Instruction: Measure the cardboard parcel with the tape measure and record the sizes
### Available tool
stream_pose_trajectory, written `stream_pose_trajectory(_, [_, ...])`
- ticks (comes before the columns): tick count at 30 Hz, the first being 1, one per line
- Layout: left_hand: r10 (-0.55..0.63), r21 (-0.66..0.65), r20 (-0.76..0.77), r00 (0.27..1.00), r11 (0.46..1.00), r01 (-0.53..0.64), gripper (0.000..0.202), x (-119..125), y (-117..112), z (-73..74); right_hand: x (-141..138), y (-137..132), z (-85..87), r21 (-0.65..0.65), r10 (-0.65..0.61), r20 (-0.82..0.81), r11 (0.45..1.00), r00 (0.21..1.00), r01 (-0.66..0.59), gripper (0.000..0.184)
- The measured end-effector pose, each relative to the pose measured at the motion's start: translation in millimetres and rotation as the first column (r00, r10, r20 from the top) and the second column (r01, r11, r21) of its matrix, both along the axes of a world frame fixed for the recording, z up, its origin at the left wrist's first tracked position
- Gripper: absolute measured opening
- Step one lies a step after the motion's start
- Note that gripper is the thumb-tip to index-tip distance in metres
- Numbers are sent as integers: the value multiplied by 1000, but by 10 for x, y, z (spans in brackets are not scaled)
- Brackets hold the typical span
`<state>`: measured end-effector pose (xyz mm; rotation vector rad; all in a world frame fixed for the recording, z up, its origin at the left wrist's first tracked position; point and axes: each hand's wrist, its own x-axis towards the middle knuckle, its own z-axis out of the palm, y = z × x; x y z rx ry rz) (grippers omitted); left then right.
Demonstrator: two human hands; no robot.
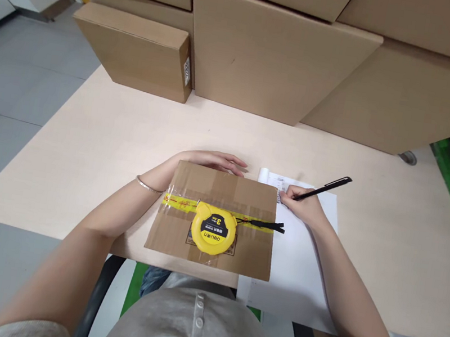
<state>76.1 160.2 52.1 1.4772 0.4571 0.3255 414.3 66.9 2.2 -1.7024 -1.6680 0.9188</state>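
Observation:
My right hand [302, 203] is closed around a black pen [330, 185], its writing end down at the top of a white sheet of paper [298, 271]. A few small dark marks show on the paper beside my fingers. Along the far edge of a taped cardboard box [253, 258] rests my left hand [217, 161], fingers stretched out and holding nothing. On top of that box lies a yellow tape measure [212, 243] with a black wrist strap [263, 224]. The box stands next to the paper and hides part of its left side.
Large cardboard boxes [264, 55] are stacked along the back of the pale table [130, 119]. A flatter box [135, 57] stands at the back left. Chair armrests [100, 297] flank me below the table's front edge. A cable hole [408, 157] is at the back right.

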Motion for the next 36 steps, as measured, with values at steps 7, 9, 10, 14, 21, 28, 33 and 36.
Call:
stream_pose_trajectory(7, [-40, 64, 33, 999, 997, 38, 43, -4, 105, -152, 15, 8, -24, 7, -2, 4, 1000, 1000, 2, 41])
stream_pose_trajectory(9, [-38, 70, 42, 998, 997, 35, 43, -7, 106, -177, 17, 11, -21, 7, -6, 7, 1000, 1000, 6, 39])
stream_pose_trajectory(10, [-37, 76, 46, 998, 997, 34, 43, -9, 107, -189, 17, 12, -17, 7, -9, 9, 1000, 1000, 9, 39])
stream_pose_trajectory(14, [-36, 122, 68, 997, 992, 28, 43, -28, 111, -221, 6, 11, -1, -7, -8, 15, 1000, 1000, 9, 38])
stream_pose_trajectory(21, [-23, 157, 82, 996, 988, 10, 42, -18, 121, -196, 1, 10, 0, -15, -10, 26, 1000, 1000, 10, 41])
stream_pose_trajectory(28, [-3, 135, 57, 998, 991, -4, 40, 0, 79, -128, -3, 9, 25, -24, -7, 48, 1000, 999, 8, 41])
stream_pose_trajectory(33, [13, 106, 47, 999, 994, -18, 38, -3, 82, -118, -22, 2, 49, -50, -36, 96, 998, 995, 41, 42])
stream_pose_trajectory(36, [-13, 66, 36, 999, 998, 10, 39, 0, 103, -150, -15, -11, 121, -105, -42, 154, 993, 987, 59, 47])
